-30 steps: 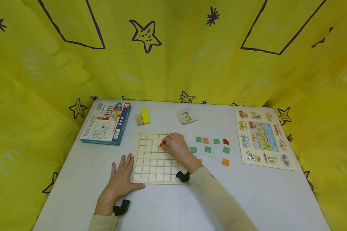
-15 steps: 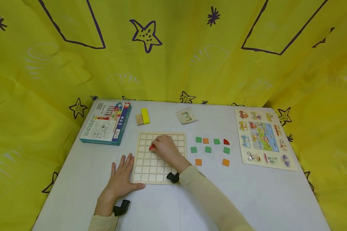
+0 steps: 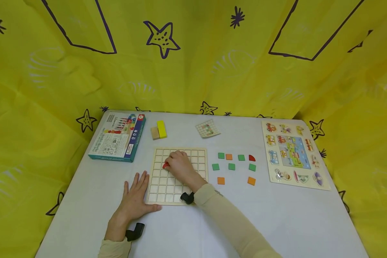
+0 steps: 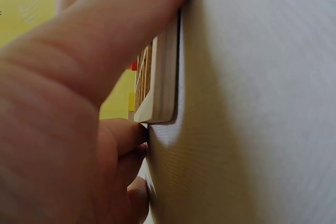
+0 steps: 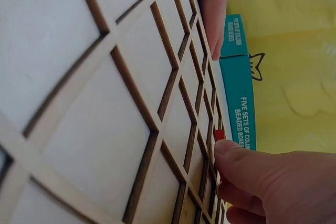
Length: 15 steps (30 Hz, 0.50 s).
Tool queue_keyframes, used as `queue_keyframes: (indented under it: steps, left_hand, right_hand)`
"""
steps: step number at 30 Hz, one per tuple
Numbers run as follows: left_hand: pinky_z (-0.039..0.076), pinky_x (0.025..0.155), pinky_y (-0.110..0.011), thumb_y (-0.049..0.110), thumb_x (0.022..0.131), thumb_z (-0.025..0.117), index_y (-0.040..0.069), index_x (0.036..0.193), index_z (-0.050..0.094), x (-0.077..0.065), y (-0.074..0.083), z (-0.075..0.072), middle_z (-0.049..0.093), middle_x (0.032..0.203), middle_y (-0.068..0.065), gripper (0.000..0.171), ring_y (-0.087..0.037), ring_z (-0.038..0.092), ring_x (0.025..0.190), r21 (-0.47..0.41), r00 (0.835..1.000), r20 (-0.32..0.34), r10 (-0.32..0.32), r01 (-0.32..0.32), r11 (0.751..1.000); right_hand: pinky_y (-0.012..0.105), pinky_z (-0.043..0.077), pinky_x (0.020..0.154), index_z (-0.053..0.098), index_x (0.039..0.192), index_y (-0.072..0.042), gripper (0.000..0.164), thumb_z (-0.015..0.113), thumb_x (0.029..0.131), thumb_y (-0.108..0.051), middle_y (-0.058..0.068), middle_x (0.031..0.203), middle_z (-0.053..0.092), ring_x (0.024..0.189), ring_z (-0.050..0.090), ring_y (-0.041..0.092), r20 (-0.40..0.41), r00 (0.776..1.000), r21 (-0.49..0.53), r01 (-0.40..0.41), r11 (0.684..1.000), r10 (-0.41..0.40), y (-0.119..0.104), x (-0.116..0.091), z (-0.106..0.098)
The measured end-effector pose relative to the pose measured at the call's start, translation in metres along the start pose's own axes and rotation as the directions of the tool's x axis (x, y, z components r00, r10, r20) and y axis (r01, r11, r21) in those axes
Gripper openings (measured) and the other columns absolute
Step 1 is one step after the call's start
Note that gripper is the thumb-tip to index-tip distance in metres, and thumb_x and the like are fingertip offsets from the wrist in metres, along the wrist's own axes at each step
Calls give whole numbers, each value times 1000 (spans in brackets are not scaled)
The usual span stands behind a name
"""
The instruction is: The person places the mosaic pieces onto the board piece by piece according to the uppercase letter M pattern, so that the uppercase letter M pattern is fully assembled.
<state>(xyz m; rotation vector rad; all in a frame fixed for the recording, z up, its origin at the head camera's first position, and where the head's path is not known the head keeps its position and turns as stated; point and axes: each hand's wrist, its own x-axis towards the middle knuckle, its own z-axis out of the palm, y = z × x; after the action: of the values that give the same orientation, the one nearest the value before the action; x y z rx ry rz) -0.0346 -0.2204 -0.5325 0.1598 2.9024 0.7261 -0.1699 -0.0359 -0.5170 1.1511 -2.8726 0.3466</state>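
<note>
A wooden grid board (image 3: 153, 197) with square cells lies on the white table. Over its upper-left part, my right hand (image 3: 181, 167) pinches a small red tile (image 3: 165, 165) between thumb and fingers. In the right wrist view the red tile (image 5: 219, 134) pokes out beyond the thumb tip, right at the grid's ribs. My left hand (image 3: 133, 200) lies spread on the table at the board's lower-left corner. Its thumb (image 4: 100, 30) runs along the front edge, and the other fingers are by the left side. Much of the red tile is hidden by the fingers.
Right of the board lie several green tiles (image 3: 232, 166), orange tiles (image 3: 251, 181) and a red quarter-circle tile (image 3: 252, 158). Behind are a pattern card (image 3: 208, 128) and a yellow block (image 3: 161, 129). A bead-set box (image 3: 116, 138) stands left, a picture puzzle (image 3: 295, 154) right.
The right hand has carried the red tile leftward and slightly nearer across the board, from its upper middle to the upper left. The left hand has stayed put.
</note>
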Motion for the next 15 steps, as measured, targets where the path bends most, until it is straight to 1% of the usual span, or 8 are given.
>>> queue_keyframes:
  steps: [4, 8, 15]
  left_hand:
    - [-7, 108, -66, 62, 65, 81, -4, 152, 23, 0, 0, 0, 14, 160, -17, 124, -39, 1, 146, -2, 1000, 5, -4, 4, 1000]
    - [-7, 108, -65, 63, 65, 80, -3, 152, 23, 0, -3, 1, 14, 160, -17, 124, -39, 0, 146, -3, 1000, 1, 1, -1, 1000]
    - [-7, 108, -65, 65, 64, 80, -3, 152, 23, 1, -3, 2, 15, 160, -16, 125, -38, 0, 146, -3, 1000, 2, 1, -1, 1000]
  right_hand:
    - [37, 37, 99, 73, 110, -17, 25, 66, 94, -35, -2, 108, 62, 107, 53, 18, 10, 1000, -14, -12, 1000, 12, -1, 2, 1]
    - [37, 38, 98, 74, 110, -17, 25, 68, 93, -35, -2, 109, 63, 107, 53, 18, -2, 1000, -26, -15, 1000, 15, -3, 3, 2]
    - [38, 38, 99, 75, 109, -18, 26, 70, 91, -37, -3, 107, 63, 105, 53, 18, -14, 1000, -30, -22, 999, 22, -4, 4, 2]
